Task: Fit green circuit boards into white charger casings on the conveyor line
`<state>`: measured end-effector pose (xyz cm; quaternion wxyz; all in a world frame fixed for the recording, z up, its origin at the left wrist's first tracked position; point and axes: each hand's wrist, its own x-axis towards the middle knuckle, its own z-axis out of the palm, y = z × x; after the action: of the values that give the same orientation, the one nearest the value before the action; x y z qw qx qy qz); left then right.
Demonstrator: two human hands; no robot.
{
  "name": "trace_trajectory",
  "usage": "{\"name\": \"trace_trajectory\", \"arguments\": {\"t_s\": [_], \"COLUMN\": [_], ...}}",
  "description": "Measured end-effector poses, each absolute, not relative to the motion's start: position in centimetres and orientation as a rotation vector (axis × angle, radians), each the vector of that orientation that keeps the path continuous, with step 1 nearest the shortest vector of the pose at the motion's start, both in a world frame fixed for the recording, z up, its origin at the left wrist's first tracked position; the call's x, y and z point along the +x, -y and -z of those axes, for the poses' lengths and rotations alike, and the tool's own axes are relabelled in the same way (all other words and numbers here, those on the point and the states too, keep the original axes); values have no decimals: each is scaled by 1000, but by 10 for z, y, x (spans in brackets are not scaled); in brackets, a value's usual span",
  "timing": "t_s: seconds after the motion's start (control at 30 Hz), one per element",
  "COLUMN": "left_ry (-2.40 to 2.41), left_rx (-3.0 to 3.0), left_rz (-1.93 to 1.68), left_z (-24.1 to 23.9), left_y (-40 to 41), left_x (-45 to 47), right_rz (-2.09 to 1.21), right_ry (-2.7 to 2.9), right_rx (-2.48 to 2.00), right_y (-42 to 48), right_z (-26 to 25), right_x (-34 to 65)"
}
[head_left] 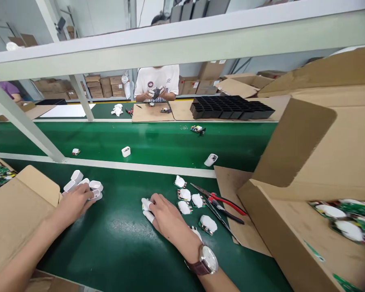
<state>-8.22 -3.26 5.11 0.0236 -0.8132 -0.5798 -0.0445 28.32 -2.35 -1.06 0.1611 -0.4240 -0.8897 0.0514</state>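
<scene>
My left hand (76, 200) reaches into a cluster of small white plastic housings (77, 175) on the green bench. Its fingers close on one white housing (96, 195) at the near right of the group. My right hand (166, 213), with white covers on its fingertips and a watch on the wrist, grips a small circuit board (144, 205) low over the bench; the fingers hide most of it. Right of that hand lie several circuit boards with white pads (184, 195). Beyond them rest red-and-black long-nose pliers (214, 198) and a thin metal tool (217, 217), possibly tweezers.
Open cardboard boxes holding circuit boards stand at right (267, 227) and left (24, 202). A green belt (158, 140) carries a white housing (125, 151) and other parts. A frame post (27, 121) slants at left. Opposite, a person (157, 83) works near black trays (231, 107).
</scene>
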Motion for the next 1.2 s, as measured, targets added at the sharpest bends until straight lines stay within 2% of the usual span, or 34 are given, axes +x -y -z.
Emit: {"name": "trace_trajectory", "arguments": {"t_s": [0.1, 0.23, 0.37, 0.53, 0.67, 0.77, 0.87, 1.0, 1.2], "left_ry": [1636, 1515, 1654, 1913, 1755, 1640, 1733, 1910, 1791], "left_rx": [-2602, -2764, -2886, -3040, -3274, -3375, -3308, -3107, -3203], "left_rz": [397, 736, 769, 900, 1091, 1099, 1033, 1143, 1242], "left_z": [-31, -14, -2, 5, 3, 1, 5, 20, 26], "left_y": [36, 21, 5, 2, 2, 3, 6, 13, 25], "left_x": [-50, 11, 36, 15, 12, 16, 16, 19, 32], "right_rz": [-199, -63, -40, -86, -114, -128, -147, -140, -52], "right_ry": [2554, 2513, 2556, 2363, 2138, 2118, 2112, 2101, 2225], "right_rx": [-1089, -1207, -1258, -1196, -1072, -1000, -989, -924, -812], "right_y": [26, 33, 33, 26, 28, 30, 32, 33, 37], "right_z": [12, 18, 24, 21, 7, -1, -1, 6, 18], "right_x": [280, 272, 271, 278, 276, 271, 269, 269, 273]}}
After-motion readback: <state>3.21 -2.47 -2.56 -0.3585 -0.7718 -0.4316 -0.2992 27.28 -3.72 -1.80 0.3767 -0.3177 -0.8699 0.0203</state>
